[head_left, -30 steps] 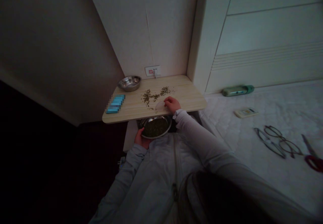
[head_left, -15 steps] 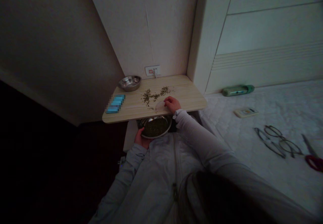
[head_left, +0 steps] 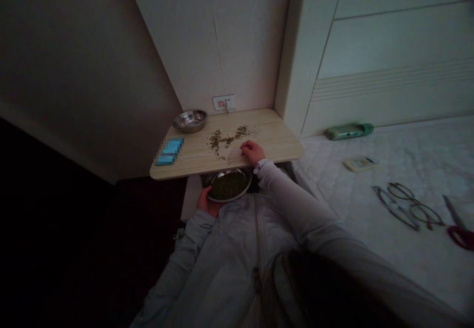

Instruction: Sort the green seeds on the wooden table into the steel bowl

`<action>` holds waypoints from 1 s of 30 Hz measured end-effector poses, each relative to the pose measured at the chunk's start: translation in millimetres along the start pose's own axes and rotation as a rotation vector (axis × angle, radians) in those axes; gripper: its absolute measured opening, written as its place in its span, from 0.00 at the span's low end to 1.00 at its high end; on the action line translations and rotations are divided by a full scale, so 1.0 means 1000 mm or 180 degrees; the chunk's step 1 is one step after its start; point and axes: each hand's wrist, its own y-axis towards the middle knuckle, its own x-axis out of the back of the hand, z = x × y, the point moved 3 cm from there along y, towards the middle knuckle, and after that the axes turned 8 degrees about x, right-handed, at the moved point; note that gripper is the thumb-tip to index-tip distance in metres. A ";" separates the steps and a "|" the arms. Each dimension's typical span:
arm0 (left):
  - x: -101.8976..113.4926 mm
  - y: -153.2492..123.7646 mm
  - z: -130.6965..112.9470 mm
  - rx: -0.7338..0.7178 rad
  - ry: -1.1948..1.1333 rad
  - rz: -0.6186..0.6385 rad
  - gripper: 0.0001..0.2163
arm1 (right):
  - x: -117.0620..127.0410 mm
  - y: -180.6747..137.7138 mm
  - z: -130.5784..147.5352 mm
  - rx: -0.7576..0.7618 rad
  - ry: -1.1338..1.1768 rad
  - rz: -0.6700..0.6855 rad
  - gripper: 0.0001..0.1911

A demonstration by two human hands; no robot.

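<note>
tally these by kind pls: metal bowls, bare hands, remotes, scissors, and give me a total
Metal bowls: 2 (table bowl, held bowl)
Bare hands: 2 (left hand, right hand)
Remote: 1
Scissors: 1 pair
Total: 6

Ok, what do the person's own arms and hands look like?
Long, pale grey sleeves, wrinkled along their length, reach both wrists; the right cuff looks gathered. The left hand and right hand are bare, with no gloves visible.

The lower-centre bowl [head_left: 224,174] is of glossy metal; the tabletop [head_left: 270,145] looks smooth, matt wood; at right, the mattress [head_left: 326,177] shows quilted cloth.
</note>
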 end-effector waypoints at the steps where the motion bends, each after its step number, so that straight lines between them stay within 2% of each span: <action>1: 0.000 0.001 0.000 0.0026 -0.0006 0.0021 0.11 | 0.000 0.000 -0.001 0.0003 0.0009 0.0010 0.07; 30: 0.004 0.004 0.001 -0.0032 -0.0033 0.0016 0.10 | 0.001 0.000 0.000 0.0144 -0.0106 -0.0020 0.07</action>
